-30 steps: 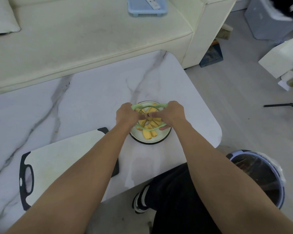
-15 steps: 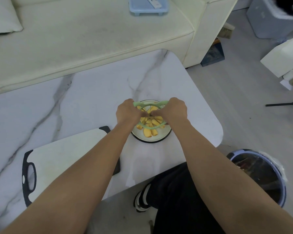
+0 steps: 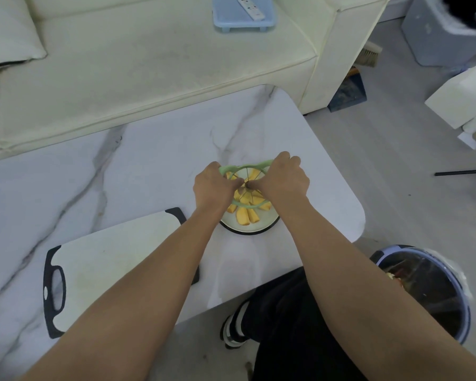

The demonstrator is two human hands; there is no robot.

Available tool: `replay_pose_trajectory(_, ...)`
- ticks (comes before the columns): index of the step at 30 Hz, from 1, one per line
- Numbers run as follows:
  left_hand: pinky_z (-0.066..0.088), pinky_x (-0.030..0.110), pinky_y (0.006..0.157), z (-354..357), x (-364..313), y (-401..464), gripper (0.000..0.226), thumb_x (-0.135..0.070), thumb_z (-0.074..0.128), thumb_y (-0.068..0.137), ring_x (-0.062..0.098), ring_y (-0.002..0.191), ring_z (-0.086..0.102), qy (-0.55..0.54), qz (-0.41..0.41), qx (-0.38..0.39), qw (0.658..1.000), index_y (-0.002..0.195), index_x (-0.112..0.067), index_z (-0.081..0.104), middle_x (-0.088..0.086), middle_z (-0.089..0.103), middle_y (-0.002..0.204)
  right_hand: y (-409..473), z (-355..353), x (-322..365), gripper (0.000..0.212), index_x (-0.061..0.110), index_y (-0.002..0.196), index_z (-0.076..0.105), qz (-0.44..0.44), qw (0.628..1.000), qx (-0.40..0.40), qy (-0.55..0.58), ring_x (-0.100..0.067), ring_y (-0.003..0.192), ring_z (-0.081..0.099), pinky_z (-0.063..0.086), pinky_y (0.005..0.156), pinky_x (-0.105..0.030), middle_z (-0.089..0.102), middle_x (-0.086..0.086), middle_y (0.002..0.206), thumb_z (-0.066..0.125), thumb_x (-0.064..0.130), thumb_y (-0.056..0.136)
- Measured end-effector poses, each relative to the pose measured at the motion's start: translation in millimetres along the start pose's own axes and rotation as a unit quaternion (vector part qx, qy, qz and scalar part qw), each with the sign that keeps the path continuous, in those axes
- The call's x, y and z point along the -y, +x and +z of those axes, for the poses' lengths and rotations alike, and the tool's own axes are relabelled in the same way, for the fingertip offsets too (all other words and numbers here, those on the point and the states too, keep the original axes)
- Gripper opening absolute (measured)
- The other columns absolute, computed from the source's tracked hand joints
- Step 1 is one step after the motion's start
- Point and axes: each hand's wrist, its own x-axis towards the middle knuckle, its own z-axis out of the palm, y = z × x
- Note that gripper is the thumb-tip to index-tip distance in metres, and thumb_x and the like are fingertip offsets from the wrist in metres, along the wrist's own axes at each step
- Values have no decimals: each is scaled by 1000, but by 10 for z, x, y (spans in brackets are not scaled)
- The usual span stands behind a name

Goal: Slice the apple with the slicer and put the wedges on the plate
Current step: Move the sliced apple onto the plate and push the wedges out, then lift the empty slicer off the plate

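Note:
A light green apple slicer (image 3: pixel 245 166) is held level just above a round plate (image 3: pixel 249 229) with a dark rim, near the table's right end. My left hand (image 3: pixel 213 188) grips its left handle and my right hand (image 3: pixel 282 178) grips its right handle. Both thumbs press toward the slicer's hub, where a small brown core piece shows. Several yellow apple wedges (image 3: pixel 248 215) lie on the plate under the blades; some are hidden by my hands.
A white cutting board (image 3: pixel 107 257) with black ends lies on the marble table (image 3: pixel 149 160) to the left. A cream sofa (image 3: pixel 149 64) carries a blue tray (image 3: pixel 243 15) with a remote. A lined bin (image 3: pixel 429 287) stands on the floor at right.
Both hands and the slicer have stayed over the plate, shifting only slightly. My thumbs have moved in closer to the slicer's hub.

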Motion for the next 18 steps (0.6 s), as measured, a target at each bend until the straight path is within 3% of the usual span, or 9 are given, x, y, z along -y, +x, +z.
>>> replay_pose_trajectory(3, 29, 28, 49, -2, 22, 13, 40, -34, 84, 76, 23, 70, 54, 7, 4, 1, 1000, 81, -11, 52, 3, 58, 75, 8, 8, 3, 90, 10, 116, 47, 0, 1000, 11, 19, -28, 93, 63, 38, 62, -35, 38, -3, 98, 89, 64, 57)
replay_pose_trajectory(11, 29, 27, 50, -2, 1, 15, 39, -33, 82, 77, 24, 70, 53, 0, 14, -10, 1000, 78, -13, 48, -1, 54, 70, 7, 6, 26, 93, 11, 113, 44, 10, 1000, -2, 1, -22, 71, 45, 36, 59, -34, 37, -4, 97, 86, 70, 55)
replay_pose_trajectory(18, 28, 27, 49, -63, 17, 40, 39, -34, 82, 77, 13, 62, 48, -3, 3, -8, 1000, 77, -13, 48, -3, 53, 68, 2, -28, 25, 69, 16, 99, 36, -3, 997, -6, 72, -24, 78, 45, 34, 59, -32, 40, -4, 97, 81, 56, 67)
